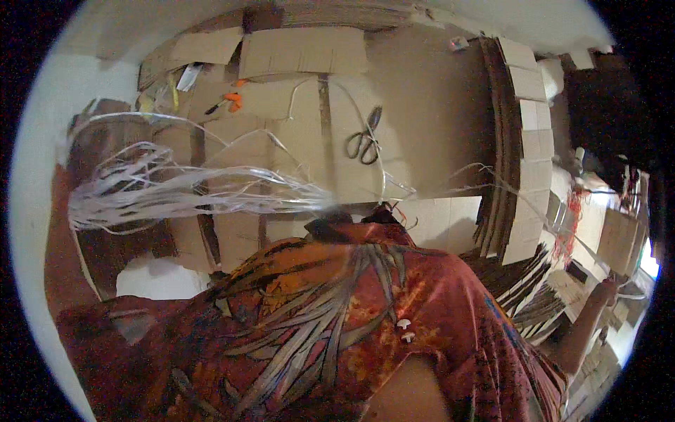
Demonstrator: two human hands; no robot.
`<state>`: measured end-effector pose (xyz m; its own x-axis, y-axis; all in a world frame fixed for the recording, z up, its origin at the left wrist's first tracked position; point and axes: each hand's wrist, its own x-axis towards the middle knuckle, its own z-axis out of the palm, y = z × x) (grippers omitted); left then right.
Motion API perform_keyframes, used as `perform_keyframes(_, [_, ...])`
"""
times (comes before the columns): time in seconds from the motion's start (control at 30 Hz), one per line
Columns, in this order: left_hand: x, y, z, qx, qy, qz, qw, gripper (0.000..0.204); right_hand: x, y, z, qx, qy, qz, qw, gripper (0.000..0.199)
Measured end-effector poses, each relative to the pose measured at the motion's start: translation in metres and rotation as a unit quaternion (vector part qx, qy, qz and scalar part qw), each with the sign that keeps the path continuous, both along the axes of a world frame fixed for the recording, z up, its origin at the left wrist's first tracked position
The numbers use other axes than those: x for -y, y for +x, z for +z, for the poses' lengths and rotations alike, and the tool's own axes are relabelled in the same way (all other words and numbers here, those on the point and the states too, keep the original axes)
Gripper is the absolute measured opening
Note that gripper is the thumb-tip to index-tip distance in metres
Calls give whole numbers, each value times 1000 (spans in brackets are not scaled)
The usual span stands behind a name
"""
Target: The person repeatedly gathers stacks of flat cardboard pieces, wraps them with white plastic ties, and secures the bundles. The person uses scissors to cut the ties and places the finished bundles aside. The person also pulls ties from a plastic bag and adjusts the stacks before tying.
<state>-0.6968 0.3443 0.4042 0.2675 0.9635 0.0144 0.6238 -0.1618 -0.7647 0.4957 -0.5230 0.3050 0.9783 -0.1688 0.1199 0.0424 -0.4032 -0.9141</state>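
Observation:
A loose bundle of white plastic twine [211,190] stretches across in front of my chest. At the far left my left hand [62,186], partly lost at the picture's rim, is closed on the bundle's looped end. My right arm reaches far out to the right, where my right hand [607,290] looks closed on a thin strand of twine [531,204]; its fingers are small and unclear. Black-handled scissors [363,146] lie on the cardboard [429,105] ahead of me, with a strand of twine beside them.
Flat cardboard stacks [517,155] rise on the right. An orange-handled tool [232,103] lies at the back left near a yellowish strip [174,90]. Red cords [566,228] hang by a cardboard box [620,241] at the far right. A white item [162,278] is at the lower left.

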Motion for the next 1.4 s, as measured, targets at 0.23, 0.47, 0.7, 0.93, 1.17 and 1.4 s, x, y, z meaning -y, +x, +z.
perform_keyframes(0.23, [110, 356, -219, 143, -289, 80, 943, 35, 93, -37, 21, -20, -42, -20, 999, 29])
perform_keyframes(0.47, [299, 618, -418, 363, -558, 93, 740, 68, -85, -234, -39, 101, -346, 184, 914, 22])
perform_keyframes(0.7, [375, 708, -533, 453, -371, 145, 798, 67, -151, -319, -75, 6, -186, 212, 959, 17])
perform_keyframes(0.93, [366, 690, -572, 494, -296, 162, 801, 28, -140, -337, -96, -242, -12, 152, 958, 15])
perform_keyframes(1.17, [284, 555, -563, 463, -274, 144, 831, 38, -161, -330, -97, -319, 44, 134, 937, 12])
perform_keyframes(1.4, [266, 521, -539, 528, -334, 48, 779, 35, -212, -336, -111, -371, 78, 194, 905, 14])
